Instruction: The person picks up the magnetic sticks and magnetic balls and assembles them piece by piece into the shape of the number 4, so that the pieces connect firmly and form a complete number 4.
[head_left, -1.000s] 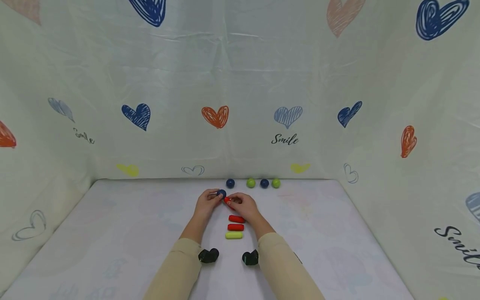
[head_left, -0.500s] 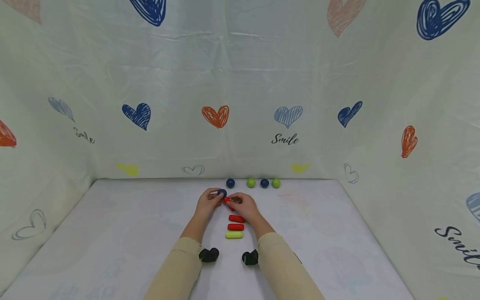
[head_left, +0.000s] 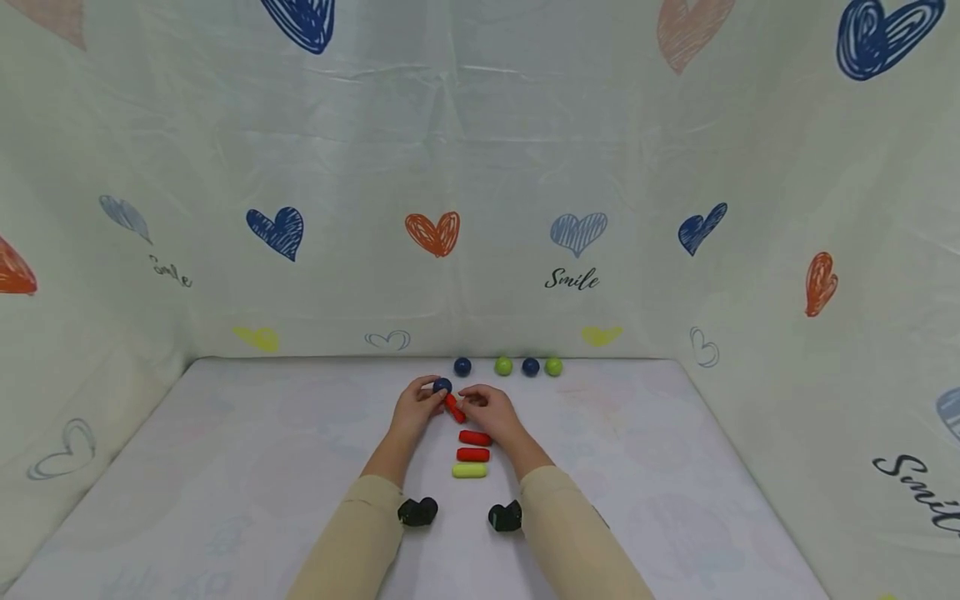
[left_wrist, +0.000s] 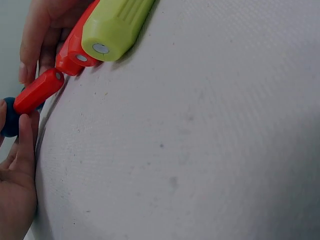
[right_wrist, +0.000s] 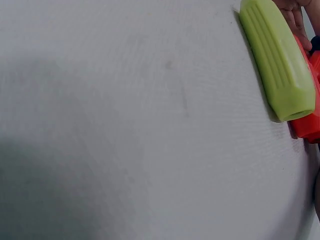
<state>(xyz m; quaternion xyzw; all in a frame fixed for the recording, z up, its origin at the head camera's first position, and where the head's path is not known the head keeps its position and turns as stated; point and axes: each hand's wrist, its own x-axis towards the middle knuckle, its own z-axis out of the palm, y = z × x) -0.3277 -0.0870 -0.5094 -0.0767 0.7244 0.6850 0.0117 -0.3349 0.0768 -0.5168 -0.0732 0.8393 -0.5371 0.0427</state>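
My left hand (head_left: 411, 412) pinches a dark blue ball (head_left: 442, 386) between thumb and fingers. A red toy rod (head_left: 454, 407) slants down from that ball, touching it; a grey metal disc shows on its free end in the left wrist view. Just right of the rod, my right hand (head_left: 489, 413) has its fingers loosely bent, with nothing visible between them. Nearer me lie a red rod (head_left: 475, 437), another red rod (head_left: 472, 455) and a yellow-green rod (head_left: 469, 471), roughly parallel. In the right wrist view the yellow-green rod (right_wrist: 277, 60) partly hides the red ones.
Along the table's back edge sit a blue ball (head_left: 462, 367), a green ball (head_left: 503, 366), a second blue ball (head_left: 530, 367) and a second green ball (head_left: 553, 367). Behind them hangs a white curtain (head_left: 495, 300) with printed hearts. The table (head_left: 225, 467) has a white cover.
My right hand has let go of the red rod and drawn slightly right, so more of the rod shows. The left hand still holds the blue ball in nearly the same place.
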